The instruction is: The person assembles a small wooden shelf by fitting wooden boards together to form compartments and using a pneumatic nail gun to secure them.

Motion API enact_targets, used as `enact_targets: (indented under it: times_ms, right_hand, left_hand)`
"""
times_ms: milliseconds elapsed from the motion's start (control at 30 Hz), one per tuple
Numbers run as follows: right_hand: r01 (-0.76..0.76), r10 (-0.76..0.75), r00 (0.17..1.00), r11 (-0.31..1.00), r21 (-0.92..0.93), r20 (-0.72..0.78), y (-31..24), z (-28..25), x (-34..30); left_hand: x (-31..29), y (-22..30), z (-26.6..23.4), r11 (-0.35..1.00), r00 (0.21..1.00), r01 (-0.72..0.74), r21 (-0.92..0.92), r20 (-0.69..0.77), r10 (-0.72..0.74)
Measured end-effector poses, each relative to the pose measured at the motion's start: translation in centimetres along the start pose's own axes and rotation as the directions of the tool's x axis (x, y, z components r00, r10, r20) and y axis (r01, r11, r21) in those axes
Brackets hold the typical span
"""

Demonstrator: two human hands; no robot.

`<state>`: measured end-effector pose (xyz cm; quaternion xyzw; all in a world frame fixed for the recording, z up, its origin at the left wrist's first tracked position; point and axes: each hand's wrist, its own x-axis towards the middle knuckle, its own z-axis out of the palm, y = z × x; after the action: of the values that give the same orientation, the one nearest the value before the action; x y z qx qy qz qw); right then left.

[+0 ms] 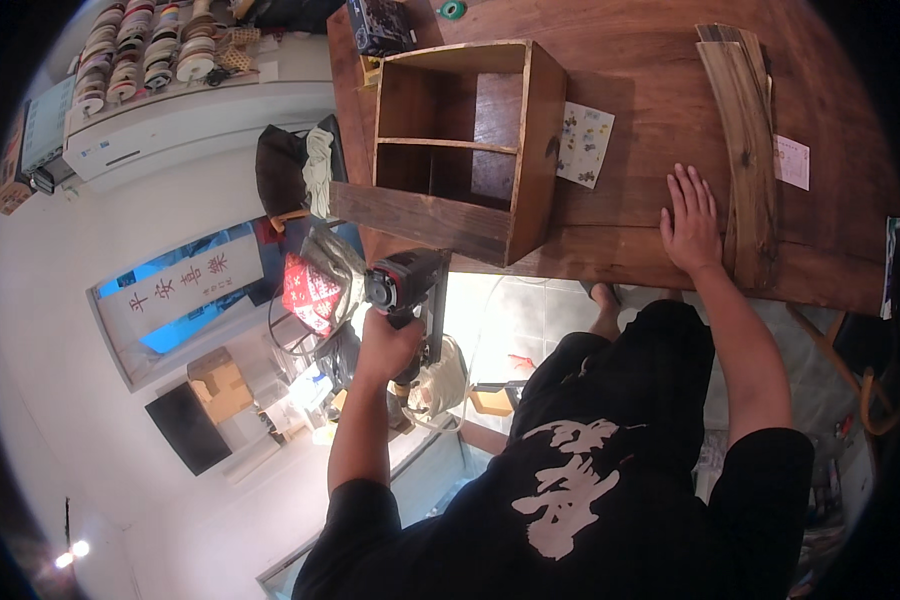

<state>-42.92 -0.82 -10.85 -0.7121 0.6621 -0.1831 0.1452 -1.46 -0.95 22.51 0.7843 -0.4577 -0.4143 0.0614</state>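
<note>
Head view: the left hand is clasped around a black nail gun near the two-compartment wooden box on the table; the right hand rests flat and unclenched beside wooden planks.

Room seen from above. A reddish-brown wooden surface fills the upper right, over a floor of pale grey tiles. At upper left, a long white cabinet carries rows of spools. A white wall curves down the left, bearing a framed blue-and-white panel; small bright lights glow at lower left
</note>
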Motion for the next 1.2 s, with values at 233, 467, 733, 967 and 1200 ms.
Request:
enact_targets:
  times_ms: [233, 467, 733, 967, 1200]
  right_hand:
    - [-0.005, 0.005, 1.0, 1.0, -0.015, 0.021, -0.1, 0.0, 0.1]
    - [-0.006, 0.006, 1.0, 1.0, -0.022, 0.021, -0.1, 0.1, 0.0]
    - [-0.009, 0.011, 0.999, 0.999, -0.043, 0.035, 0.0, -0.1, 0.0]
    - [-0.01, 0.012, 0.999, 0.999, -0.043, 0.036, -0.2, -0.2, 0.1]
    - [-0.005, 0.006, 0.999, 1.0, -0.029, 0.032, -0.1, -0.2, 0.0]
  left_hand:
    - [0.0, 0.4, -0.1, 0.999, 0.999, 0.031, -0.04, 0.015, -0.03]
    - [0.8, -1.8, -0.9, 0.998, 0.999, -0.033, 0.053, 0.01, 0.033]
    - [0.5, -0.4, -0.8, 0.998, 0.998, 0.057, -0.006, 0.037, -0.057]
    - [1.1, -2.0, -1.4, 0.989, 0.997, -0.078, 0.122, 0.013, 0.077]
    - [1.1, -1.7, -1.1, 0.999, 0.999, 0.01, -0.045, 0.032, -0.008]
